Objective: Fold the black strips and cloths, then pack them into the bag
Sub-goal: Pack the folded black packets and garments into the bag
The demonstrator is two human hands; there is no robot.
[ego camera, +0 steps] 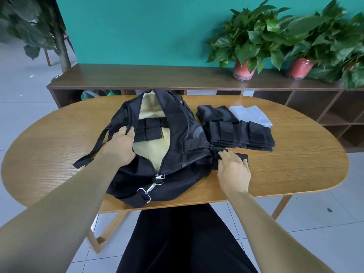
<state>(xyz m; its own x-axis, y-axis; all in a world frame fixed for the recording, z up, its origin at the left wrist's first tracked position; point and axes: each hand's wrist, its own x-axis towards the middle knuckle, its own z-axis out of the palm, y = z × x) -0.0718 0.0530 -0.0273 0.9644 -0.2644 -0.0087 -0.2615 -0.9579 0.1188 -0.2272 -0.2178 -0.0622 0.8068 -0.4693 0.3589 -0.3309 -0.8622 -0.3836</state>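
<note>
While the oval desk (59, 154) carries everything, the work centres on the black bag (177, 154), which lies across the middle of the desk with its near end reaching the near edge and its zip wide open, showing a pale yellow lining. Inside it, toward the far end, folded black strips (149, 129) already sit in neat rows. Beside the bag, toward the right end of the desk, are two stacks of folded black strips (240, 134), with folded dark cloths (214, 113) and pale grey cloths (250, 115) behind them nearer the far edge.

The left hand (120, 146) grips the left lip of the bag's opening, fingers curled over the fabric, holding the mouth apart. The right hand (233, 170) lies flat with fingers spread on a single folded strip (241, 156) just by the bag's right side, near the near edge; whether it grips the strip I cannot tell.

The step looks like moving this strip into the bag. To do it well, I judge the right hand should pinch the whole fold so it does not spring open, lift it clear over the bag's raised right wall, and lay it flush beside the packed rows, while the left hand keeps the lip pulled wide
</note>
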